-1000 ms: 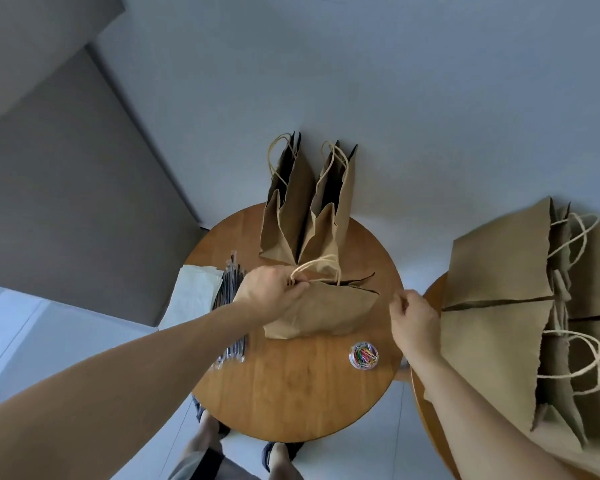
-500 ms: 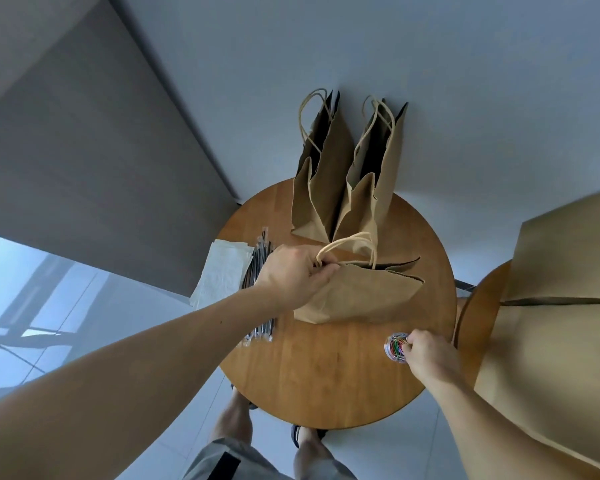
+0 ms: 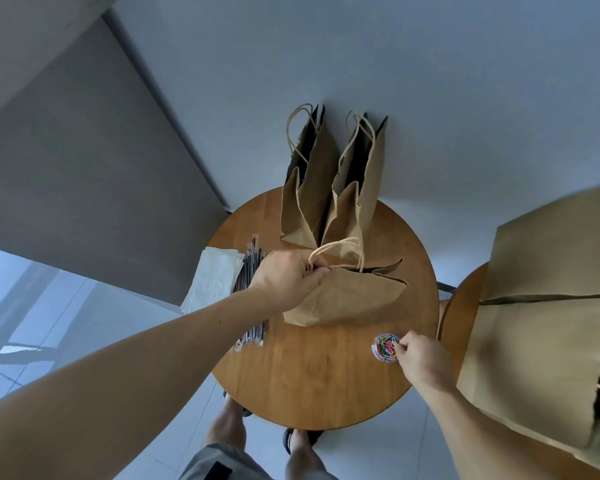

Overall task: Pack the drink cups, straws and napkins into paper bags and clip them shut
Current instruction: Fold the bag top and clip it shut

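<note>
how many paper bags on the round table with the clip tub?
3. Two stand at the far edge, the left bag and the right bag; the third bag is nearer, its top gripped by the left hand. Further bags crowd the neighbouring table, count unclear.

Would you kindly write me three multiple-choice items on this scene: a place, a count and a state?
1. The clip tub sits: A on the napkins; B by the right hand; C in a bag.
2. Bags upright at the table's far edge: A one; B two; C four.
3. The left hand: A lies flat; B holds a cup; C grips the near bag.
B, its fingertips are at the tub; B, two stand side by side; C, fingers curl round its top.
</note>
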Demonstrator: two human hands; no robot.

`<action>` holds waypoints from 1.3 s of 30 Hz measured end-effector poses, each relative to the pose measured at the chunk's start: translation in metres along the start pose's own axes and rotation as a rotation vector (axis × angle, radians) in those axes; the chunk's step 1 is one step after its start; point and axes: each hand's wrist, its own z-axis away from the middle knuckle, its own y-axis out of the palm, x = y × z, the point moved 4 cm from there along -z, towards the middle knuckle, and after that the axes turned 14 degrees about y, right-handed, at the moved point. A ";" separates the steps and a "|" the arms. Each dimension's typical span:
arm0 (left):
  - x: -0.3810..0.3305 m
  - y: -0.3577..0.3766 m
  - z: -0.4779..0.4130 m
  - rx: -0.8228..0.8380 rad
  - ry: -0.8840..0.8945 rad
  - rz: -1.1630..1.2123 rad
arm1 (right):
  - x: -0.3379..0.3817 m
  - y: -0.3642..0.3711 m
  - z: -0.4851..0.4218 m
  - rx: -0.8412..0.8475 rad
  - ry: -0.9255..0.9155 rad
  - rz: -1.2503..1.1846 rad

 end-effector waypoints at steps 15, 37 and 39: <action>-0.006 -0.005 -0.005 0.093 0.054 -0.032 | 0.120 -0.130 0.082 -0.148 -0.683 -0.680; -0.002 -0.004 -0.005 0.072 0.069 -0.012 | 0.149 -0.154 0.065 -0.141 -0.584 -0.780; 0.001 -0.003 -0.005 0.077 0.077 -0.010 | 0.151 -0.152 0.062 -0.127 -0.549 -0.734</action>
